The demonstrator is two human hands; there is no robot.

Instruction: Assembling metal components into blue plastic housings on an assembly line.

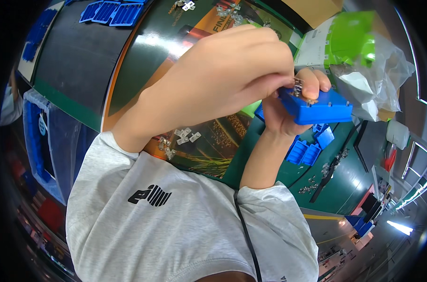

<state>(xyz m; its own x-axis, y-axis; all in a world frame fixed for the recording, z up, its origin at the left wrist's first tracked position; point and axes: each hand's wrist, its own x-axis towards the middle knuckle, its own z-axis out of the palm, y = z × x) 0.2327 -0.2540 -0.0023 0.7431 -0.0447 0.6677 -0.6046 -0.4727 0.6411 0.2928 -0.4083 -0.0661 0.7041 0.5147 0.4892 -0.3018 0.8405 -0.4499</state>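
Observation:
A blue plastic case (324, 109) with shallow compartments is raised above the table. My right hand (281, 115) is closed round it from below and behind, with its fingers over the far edge. My left hand (251, 66) reaches across from the left. Its thumb and fingertips are pinched together at the case's left end, on a small metal piece (297, 87). Silver and coppery bits show there, partly covered by the fingers, so their exact shape cannot be made out.
Blue cases (303, 152) lie on the green table beyond my right forearm, near scattered metal pieces (308, 185). Small metal plates (187, 136) lie on a printed mat (218, 150). Farther off are blue trays (112, 13) on a dark surface and a green-white box (338, 40) with clear plastic bag (385, 77).

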